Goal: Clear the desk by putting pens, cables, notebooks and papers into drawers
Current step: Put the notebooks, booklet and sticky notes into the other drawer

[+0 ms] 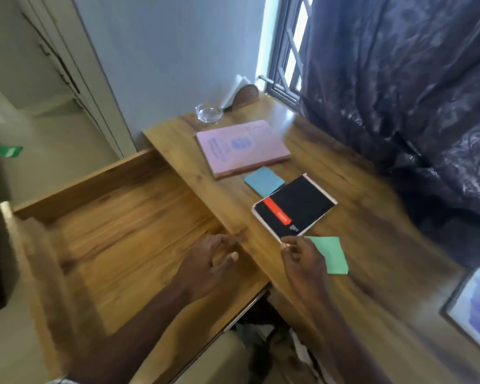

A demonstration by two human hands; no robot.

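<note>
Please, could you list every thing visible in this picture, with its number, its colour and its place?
desk: one, brown wood, beside the curtain
drawer: one, brown wood, pulled open, left of the desk top
pink book: one, pink, far part of the desk
blue pad: one, blue, between pink book and black notebook
black notebook: one, black with a red band, middle of the desk
green paper: one, green, beside the notebook's near corner
glass dish: one, clear, far end of the desk
paper holder: one, brown, far corner
curtain: one, dark purple, right
framed object: one, bluish, lower right edge
left hand: one, open, over the drawer
right hand: one, pinches the notebook's near corner
</note>
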